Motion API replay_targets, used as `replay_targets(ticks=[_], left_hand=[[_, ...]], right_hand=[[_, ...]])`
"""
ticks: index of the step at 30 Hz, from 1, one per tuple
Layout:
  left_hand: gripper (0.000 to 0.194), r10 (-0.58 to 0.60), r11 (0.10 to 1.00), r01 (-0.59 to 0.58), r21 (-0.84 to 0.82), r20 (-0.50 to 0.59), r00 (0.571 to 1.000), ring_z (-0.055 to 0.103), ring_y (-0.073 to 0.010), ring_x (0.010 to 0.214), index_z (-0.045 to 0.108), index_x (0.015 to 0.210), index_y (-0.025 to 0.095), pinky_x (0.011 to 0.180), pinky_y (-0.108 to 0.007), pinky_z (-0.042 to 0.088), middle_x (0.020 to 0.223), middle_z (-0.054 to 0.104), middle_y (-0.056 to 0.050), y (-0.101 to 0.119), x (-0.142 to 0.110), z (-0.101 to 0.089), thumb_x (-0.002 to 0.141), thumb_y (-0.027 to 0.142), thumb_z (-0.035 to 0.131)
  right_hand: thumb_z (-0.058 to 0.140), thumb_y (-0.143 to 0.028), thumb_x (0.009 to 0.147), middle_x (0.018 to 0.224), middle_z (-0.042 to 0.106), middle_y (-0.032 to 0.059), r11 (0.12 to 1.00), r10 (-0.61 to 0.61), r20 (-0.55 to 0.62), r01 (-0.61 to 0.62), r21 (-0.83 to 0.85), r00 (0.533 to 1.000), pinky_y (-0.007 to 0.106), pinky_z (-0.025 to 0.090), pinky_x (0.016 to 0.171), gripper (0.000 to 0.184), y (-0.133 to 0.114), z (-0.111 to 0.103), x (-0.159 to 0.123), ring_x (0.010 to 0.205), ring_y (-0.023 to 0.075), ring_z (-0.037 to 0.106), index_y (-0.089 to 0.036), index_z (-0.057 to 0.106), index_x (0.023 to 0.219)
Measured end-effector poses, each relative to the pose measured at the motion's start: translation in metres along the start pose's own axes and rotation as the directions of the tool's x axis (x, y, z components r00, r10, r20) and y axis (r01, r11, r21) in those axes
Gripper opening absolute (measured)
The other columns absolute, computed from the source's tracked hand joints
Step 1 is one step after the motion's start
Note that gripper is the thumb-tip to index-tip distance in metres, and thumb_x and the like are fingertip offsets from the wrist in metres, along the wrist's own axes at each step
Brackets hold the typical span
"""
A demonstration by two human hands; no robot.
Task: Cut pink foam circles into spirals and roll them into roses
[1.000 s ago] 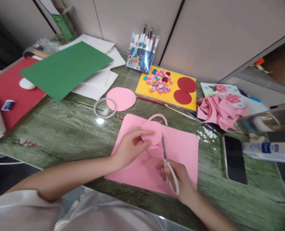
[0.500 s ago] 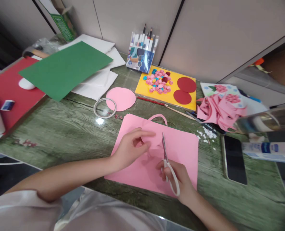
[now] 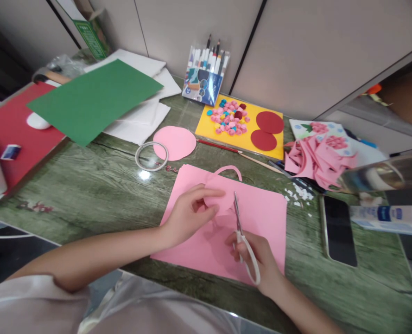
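My left hand (image 3: pixel 192 211) pinches a small rounded piece of pink paper (image 3: pixel 223 200) between thumb and fingers. White-handled scissors (image 3: pixel 242 243) are in my right hand (image 3: pixel 257 262), fingers through the loops. Their blades point away from me and meet the right edge of the held piece; they look nearly closed. A thin curved strip of pink paper (image 3: pixel 231 168) arches out behind the piece. Under both hands lies a stack of pink paper sheets (image 3: pixel 268 222). Farther back, a pink paper oval (image 3: pixel 178 143) lies partly beneath a grey ring (image 3: pixel 137 160).
Beyond the stack is a yellow sheet (image 3: pixel 206 127) with coloured pompom-like balls and two red discs. Pink paper scraps (image 3: pixel 319 162), white bits (image 3: pixel 300 192), a phone (image 3: pixel 339 230) and a tube (image 3: pixel 386 218) lie right. Green card (image 3: pixel 98 99) and a marker pack (image 3: pixel 206 79) are behind.
Almost nothing differs. The pink piece in my left hand has tilted slightly since the first frame; both hands and the scissors keep nearly the same position.
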State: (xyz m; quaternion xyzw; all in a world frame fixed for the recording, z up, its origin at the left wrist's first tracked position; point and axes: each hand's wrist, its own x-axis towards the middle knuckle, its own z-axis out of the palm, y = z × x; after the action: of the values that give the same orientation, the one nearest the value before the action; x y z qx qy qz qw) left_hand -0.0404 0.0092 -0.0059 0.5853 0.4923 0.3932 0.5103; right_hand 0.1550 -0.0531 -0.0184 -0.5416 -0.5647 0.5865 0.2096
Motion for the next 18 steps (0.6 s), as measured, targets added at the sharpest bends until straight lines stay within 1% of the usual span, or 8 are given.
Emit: replay_targets(ticks=[3,7,11,16,18], left_hand=[[0.028,0.009,1.000,-0.009,-0.001,0.014,1.000,0.052,-0.0153,0.084,0.064,0.100,0.021,0.071,-0.028,0.044,0.089,0.058,-0.004,0.0005,-0.0005,-0.0006,0.074,0.012,0.056],[0.030,0.016,1.000,-0.016,0.010,0.017,1.000,0.052,-0.0148,0.082,0.064,0.100,0.023,0.071,-0.028,0.043,0.086,0.057,-0.003,0.0003,-0.0010,-0.0017,0.074,0.011,0.057],[0.029,0.023,1.000,-0.023,0.018,0.013,1.000,0.052,-0.0148,0.081,0.064,0.101,0.022,0.070,-0.028,0.043,0.085,0.057,-0.003,-0.0004,-0.0012,-0.0022,0.075,0.013,0.055],[0.029,0.026,1.000,-0.026,0.002,-0.002,1.000,0.052,-0.0150,0.083,0.064,0.101,0.021,0.071,-0.028,0.042,0.092,0.060,-0.005,-0.0010,-0.0011,-0.0025,0.076,0.012,0.053],[0.029,0.030,1.000,-0.030,-0.004,-0.007,1.000,0.051,-0.0142,0.080,0.064,0.101,0.021,0.069,-0.027,0.042,0.089,0.060,-0.005,-0.0007,-0.0008,-0.0027,0.077,0.011,0.052]], right_hand=[[0.035,-0.062,0.081,0.058,0.048,-0.0001,1.000,-0.024,-0.005,0.024,-0.013,1.000,0.025,0.035,0.053,0.052,0.0005,-0.0004,0.0001,0.055,0.0136,0.045,-0.015,0.056,0.079],[0.035,-0.062,0.082,0.058,0.048,-0.0003,0.999,-0.030,-0.009,0.030,-0.021,1.000,0.025,0.035,0.052,0.051,0.0009,-0.0007,-0.0003,0.055,0.0134,0.045,-0.015,0.056,0.080],[0.034,-0.060,0.083,0.057,0.047,-0.0007,1.000,-0.015,-0.001,0.015,-0.018,1.000,0.025,0.036,0.052,0.050,0.0019,-0.0008,-0.0011,0.054,0.0131,0.046,-0.015,0.056,0.079],[0.035,-0.059,0.083,0.055,0.045,-0.0015,1.000,0.002,-0.002,-0.002,-0.006,1.000,0.024,0.035,0.051,0.049,0.0032,-0.0008,-0.0010,0.053,0.0126,0.044,-0.015,0.056,0.078],[0.036,-0.059,0.083,0.056,0.045,-0.0014,1.000,0.012,0.002,-0.012,-0.001,1.000,0.024,0.035,0.052,0.048,0.0032,-0.0006,-0.0007,0.054,0.0127,0.044,-0.015,0.056,0.079]])
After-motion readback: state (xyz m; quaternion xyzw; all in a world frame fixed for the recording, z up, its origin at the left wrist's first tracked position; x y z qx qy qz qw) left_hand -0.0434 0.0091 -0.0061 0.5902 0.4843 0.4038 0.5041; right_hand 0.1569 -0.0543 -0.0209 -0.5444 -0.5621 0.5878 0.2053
